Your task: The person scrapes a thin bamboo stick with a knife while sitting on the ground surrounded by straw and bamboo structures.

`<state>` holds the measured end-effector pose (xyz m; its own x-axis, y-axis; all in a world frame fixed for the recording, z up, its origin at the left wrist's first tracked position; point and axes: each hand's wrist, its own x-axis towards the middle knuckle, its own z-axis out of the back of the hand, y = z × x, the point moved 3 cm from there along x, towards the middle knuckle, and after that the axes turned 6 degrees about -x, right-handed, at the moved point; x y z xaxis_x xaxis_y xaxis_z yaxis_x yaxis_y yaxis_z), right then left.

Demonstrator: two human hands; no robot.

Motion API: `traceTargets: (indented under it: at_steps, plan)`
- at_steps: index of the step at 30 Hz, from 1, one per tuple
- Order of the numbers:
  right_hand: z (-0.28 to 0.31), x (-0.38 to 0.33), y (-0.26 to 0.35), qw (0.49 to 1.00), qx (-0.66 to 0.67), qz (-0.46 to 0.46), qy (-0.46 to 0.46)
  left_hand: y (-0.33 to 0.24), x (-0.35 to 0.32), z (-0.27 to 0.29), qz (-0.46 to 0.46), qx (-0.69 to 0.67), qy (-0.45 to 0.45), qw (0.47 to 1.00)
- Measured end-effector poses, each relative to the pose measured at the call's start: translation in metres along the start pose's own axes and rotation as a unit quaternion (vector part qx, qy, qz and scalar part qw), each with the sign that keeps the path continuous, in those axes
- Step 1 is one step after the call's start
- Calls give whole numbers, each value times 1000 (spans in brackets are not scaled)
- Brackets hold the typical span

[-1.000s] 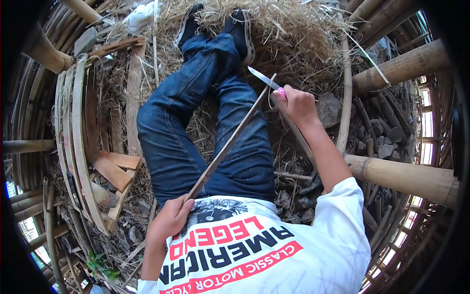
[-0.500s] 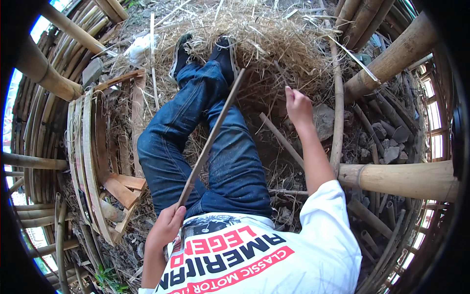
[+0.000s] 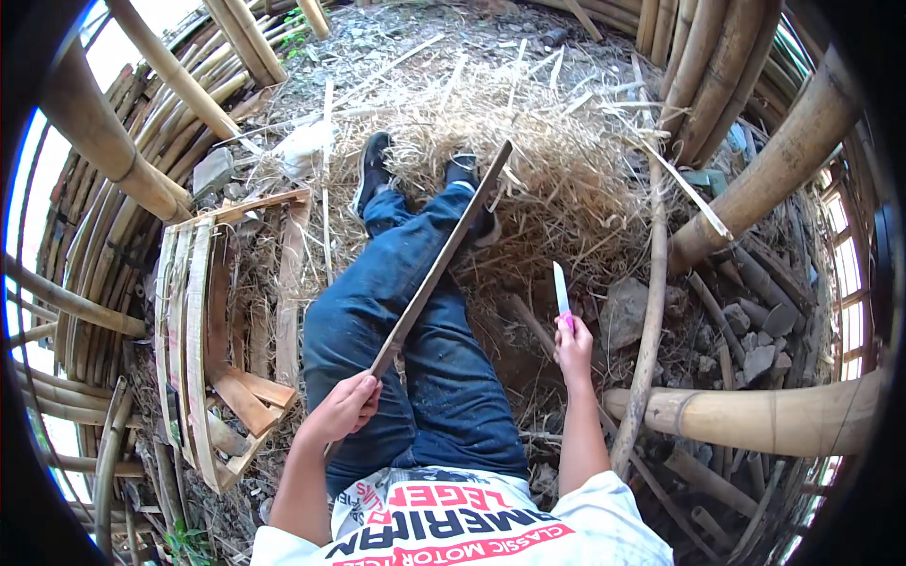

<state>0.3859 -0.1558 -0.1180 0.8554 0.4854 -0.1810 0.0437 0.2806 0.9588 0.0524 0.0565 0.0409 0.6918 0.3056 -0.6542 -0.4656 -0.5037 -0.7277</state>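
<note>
My left hand (image 3: 347,407) is closed round the near end of a long flat bamboo strip (image 3: 444,255). The strip slants up and to the right across my legs (image 3: 377,321), its far tip over the pile of shavings (image 3: 538,141). To the right of my legs, my right hand (image 3: 572,347) grips a knife (image 3: 562,294) by its pink handle, the pale blade pointing away from me. The blade is apart from the strip. Most of the handle is hidden in my fingers.
A wooden slatted crate (image 3: 193,330) stands at the left. Thick bamboo poles (image 3: 755,422) cross at the right, near a thin pole (image 3: 653,283) and several grey stones (image 3: 623,311). A white bundle (image 3: 304,149) lies by the shavings. Stacked bamboo (image 3: 94,245) borders the left.
My left hand has moved forward and right with the strip. My right hand has come lower, and the knife now shows clearly. My legs have shifted, and the view has moved.
</note>
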Motion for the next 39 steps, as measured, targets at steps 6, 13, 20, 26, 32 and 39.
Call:
traceTargets:
  at_steps: [6,13,20,26,32,39]
  plan:
    - [-7,-17,55,968,234,-84,-14,-3,34,29,-10,-28,-2,1000]
    - [-48,-14,139,939,339,12,51,28,50,71,55,19,-118,991]
    - [-89,-27,175,892,423,29,155,17,54,43,-93,307,-171,932]
    - [-110,-43,200,829,505,20,239,10,92,31,-194,365,-114,903]
    - [-116,-49,191,862,453,42,225,15,116,25,-162,436,-121,877]
    - [-121,-54,175,870,458,11,183,-2,80,18,-293,392,-151,859]
